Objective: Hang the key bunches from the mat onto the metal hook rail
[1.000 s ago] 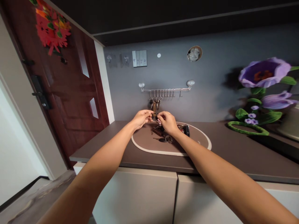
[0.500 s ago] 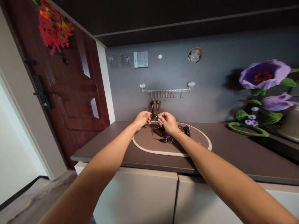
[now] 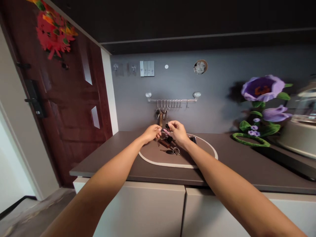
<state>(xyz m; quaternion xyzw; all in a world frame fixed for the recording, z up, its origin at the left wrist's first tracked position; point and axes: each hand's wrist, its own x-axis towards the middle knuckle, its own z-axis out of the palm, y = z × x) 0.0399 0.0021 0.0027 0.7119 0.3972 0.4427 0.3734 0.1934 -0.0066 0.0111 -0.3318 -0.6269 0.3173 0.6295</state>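
Above the oval mat (image 3: 158, 163), my right hand (image 3: 179, 133) pinches a small dark key (image 3: 167, 125) between thumb and fingertips. A pink strip (image 3: 167, 132) sticks out below it towards my left hand (image 3: 151, 134). My left fingertips are closed at the strip's end; whether they grip anything is too small to tell. Under my hands lie a brown leather key case (image 3: 164, 143) and a metal key ring (image 3: 176, 151). Behind them, several keys on rings (image 3: 163, 113) and a brown strap (image 3: 161, 119) hang from the hook rail (image 3: 172, 100).
The dark counter (image 3: 103, 161) meets a grey back wall. To the right stand a purple fabric flower (image 3: 263, 89) and a beige appliance (image 3: 298, 136). A black item (image 3: 194, 139) lies on the mat behind my right wrist. A red-brown door (image 3: 74, 125) is at left.
My view has tilted up and turned slightly right. The pink strip now shows more clearly between my hands. My right fingertips have risen a little relative to my left.
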